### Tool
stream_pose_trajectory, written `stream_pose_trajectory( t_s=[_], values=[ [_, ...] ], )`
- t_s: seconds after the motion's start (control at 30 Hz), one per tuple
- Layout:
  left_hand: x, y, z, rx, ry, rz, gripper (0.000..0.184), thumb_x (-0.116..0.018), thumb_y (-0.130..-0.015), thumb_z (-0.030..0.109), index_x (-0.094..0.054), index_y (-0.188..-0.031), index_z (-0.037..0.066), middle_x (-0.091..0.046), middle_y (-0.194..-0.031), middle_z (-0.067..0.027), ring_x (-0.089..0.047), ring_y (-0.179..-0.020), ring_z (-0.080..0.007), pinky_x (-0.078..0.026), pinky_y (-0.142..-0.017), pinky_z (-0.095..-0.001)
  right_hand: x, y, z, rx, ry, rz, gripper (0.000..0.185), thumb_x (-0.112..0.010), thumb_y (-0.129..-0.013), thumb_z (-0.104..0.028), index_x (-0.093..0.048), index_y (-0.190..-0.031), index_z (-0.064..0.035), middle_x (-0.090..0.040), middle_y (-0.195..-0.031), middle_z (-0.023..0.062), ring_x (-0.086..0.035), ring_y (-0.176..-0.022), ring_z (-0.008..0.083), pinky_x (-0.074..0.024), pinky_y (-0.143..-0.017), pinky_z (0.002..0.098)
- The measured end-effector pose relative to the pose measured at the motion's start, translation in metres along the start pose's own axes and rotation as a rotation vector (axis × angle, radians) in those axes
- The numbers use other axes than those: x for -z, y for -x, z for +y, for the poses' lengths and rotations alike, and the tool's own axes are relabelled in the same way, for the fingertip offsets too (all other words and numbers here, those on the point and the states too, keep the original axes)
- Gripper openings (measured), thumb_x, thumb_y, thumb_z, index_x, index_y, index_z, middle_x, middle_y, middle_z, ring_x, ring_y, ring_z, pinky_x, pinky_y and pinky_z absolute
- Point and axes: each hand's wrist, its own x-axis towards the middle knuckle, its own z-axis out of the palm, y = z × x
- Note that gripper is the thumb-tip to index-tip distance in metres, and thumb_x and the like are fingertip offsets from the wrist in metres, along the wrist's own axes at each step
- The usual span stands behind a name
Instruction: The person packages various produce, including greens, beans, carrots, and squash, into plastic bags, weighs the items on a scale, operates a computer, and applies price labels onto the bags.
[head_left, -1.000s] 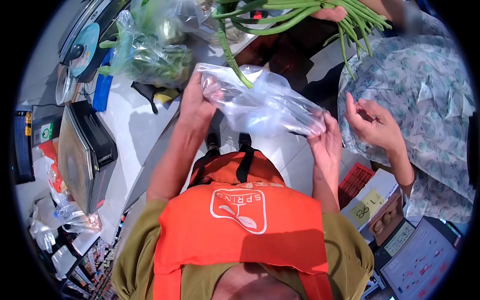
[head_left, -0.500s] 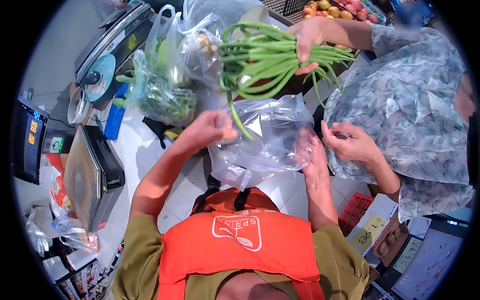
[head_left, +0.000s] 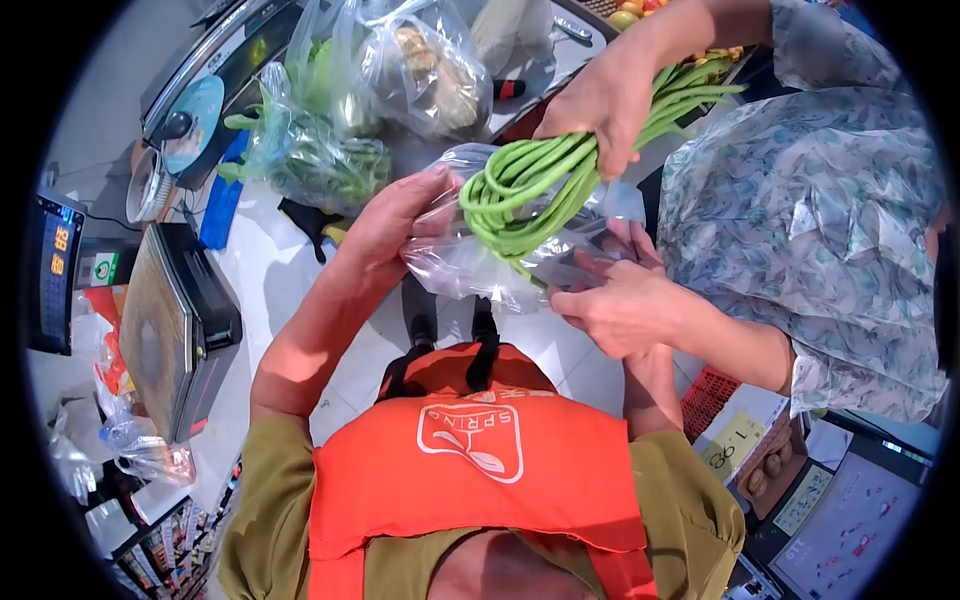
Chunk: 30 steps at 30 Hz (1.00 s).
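Observation:
A clear plastic bag (head_left: 450, 262) is spread between my two hands. My left hand (head_left: 405, 215) is closed on its left edge. On the right side of the bag is my right hand (head_left: 628, 250), partly covered by another person's hand and forearm. That person's upper hand (head_left: 605, 105) grips a folded bundle of long green beans (head_left: 530, 195), whose looped end lies over the bag's mouth. The person's lower hand (head_left: 625, 305) touches the bag near a hanging bean tip.
Bagged leafy greens (head_left: 325, 170) and a bag of brown produce (head_left: 430, 85) sit on the counter ahead. At left stands a scale (head_left: 160, 330). A red basket (head_left: 708, 400) and a price-marked box (head_left: 740, 435) are at right.
The other person's beans have come down and turned over the bag, and their lower hand has reached left across my right hand. My left hand has moved up with the bag's edge.

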Motion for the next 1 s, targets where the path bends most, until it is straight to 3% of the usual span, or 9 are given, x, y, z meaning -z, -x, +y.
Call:
stream_pose_trajectory(
  t_s=[0.23,0.4,0.5,0.53,0.63,0.7,0.8,0.93,1.0],
  values=[
    [-0.004,0.004,0.004,-0.013,-0.163,0.154,0.033,-0.046,-0.104,0.030,-0.065,-0.111,0.004,-0.056,-0.074,0.0062,-0.039,-0.055,0.0001,-0.029,-0.048,-0.0163,0.014,-0.017,0.017,-0.102,-0.258,0.223,0.011,-0.060,-0.092,-0.014,-0.060,-0.086,-0.0042,-0.054,-0.074,0.0006,-0.053,-0.066,0.0112,-0.0438,-0.061,0.0245],
    [-0.030,0.003,0.009,0.080,-0.240,0.242,0.045,-0.043,-0.104,0.037,-0.059,-0.131,0.004,-0.041,-0.066,0.0093,-0.036,-0.054,-0.0006,-0.025,-0.048,-0.0182,0.021,-0.003,0.021,-0.250,-0.573,0.173,0.010,-0.059,-0.093,-0.012,-0.059,-0.086,-0.0040,-0.053,-0.076,0.0011,-0.054,-0.069,0.0123,-0.0452,-0.063,0.0254],
    [0.008,-0.022,0.001,0.087,-0.084,-0.087,0.045,-0.044,-0.104,0.036,-0.061,-0.129,0.003,-0.052,-0.074,0.0055,-0.047,-0.063,-0.0027,-0.040,-0.054,-0.0200,0.000,0.011,0.013,-0.251,-0.480,0.037,0.010,-0.059,-0.093,-0.012,-0.059,-0.086,-0.0039,-0.053,-0.077,0.0014,-0.055,-0.070,0.0129,-0.0460,-0.065,0.0260],
    [0.003,-0.032,-0.009,0.068,-0.111,0.155,0.043,-0.045,-0.104,0.034,-0.060,-0.128,0.002,-0.061,-0.087,-0.0009,-0.058,-0.077,-0.0087,-0.053,-0.071,-0.0272,-0.011,0.017,0.010,-0.221,-0.396,0.013,0.010,-0.058,-0.093,-0.012,-0.059,-0.086,-0.0039,-0.053,-0.077,0.0015,-0.055,-0.071,0.0131,-0.0463,-0.065,0.0261],
    [-0.007,-0.046,-0.006,0.005,-0.002,0.269,0.039,-0.041,-0.105,0.030,-0.066,-0.121,0.004,-0.040,-0.067,0.0078,-0.037,-0.056,-0.0034,-0.038,-0.051,-0.0203,-0.040,0.032,0.007,-0.111,-0.175,0.003,0.010,-0.058,-0.093,-0.011,-0.058,-0.086,-0.0038,-0.053,-0.078,0.0018,-0.055,-0.072,0.0138,-0.0471,-0.067,0.0267],
    [-0.007,-0.052,-0.002,-0.011,0.082,0.261,0.039,-0.041,-0.106,0.030,-0.064,-0.121,0.003,-0.042,-0.069,0.0061,-0.039,-0.060,-0.0043,-0.038,-0.053,-0.0211,-0.050,0.038,0.009,-0.092,-0.149,0.048,0.010,-0.058,-0.093,-0.010,-0.058,-0.086,-0.0037,-0.053,-0.078,0.0020,-0.056,-0.073,0.0142,-0.0476,-0.068,0.0270],
    [-0.025,-0.054,-0.004,-0.075,0.059,0.273,0.037,-0.040,-0.106,0.029,-0.063,-0.119,0.003,-0.043,-0.070,0.0049,-0.040,-0.061,-0.0054,-0.036,-0.052,-0.0215,-0.054,0.051,0.018,-0.382,-0.670,0.201,0.007,-0.059,-0.092,-0.008,-0.057,-0.088,-0.0025,-0.053,-0.079,0.0011,-0.056,-0.071,0.0141,-0.0485,-0.068,0.0269],
    [-0.016,-0.062,0.006,-0.117,-0.029,0.303,0.036,-0.042,-0.105,0.030,-0.061,-0.116,0.001,-0.043,-0.067,0.0040,-0.037,-0.051,-0.0066,-0.030,-0.045,-0.0235,-0.038,0.046,0.032,-0.094,-0.579,0.237,0.009,-0.065,-0.085,-0.004,-0.058,-0.088,-0.0088,-0.055,-0.076,-0.0008,-0.058,-0.072,0.0145,-0.0509,-0.075,0.0298],
    [-0.002,-0.060,0.011,-0.162,-0.042,0.112,0.037,-0.046,-0.104,0.032,-0.059,-0.119,0.000,-0.042,-0.063,0.0061,-0.042,-0.049,-0.0056,-0.037,-0.045,-0.0259,-0.019,0.043,0.024,-0.438,-1.123,0.167,0.014,-0.066,-0.085,-0.005,-0.058,-0.096,-0.0077,-0.057,-0.087,0.0001,-0.059,-0.081,0.0134,-0.0513,-0.078,0.0297]
  ],
)
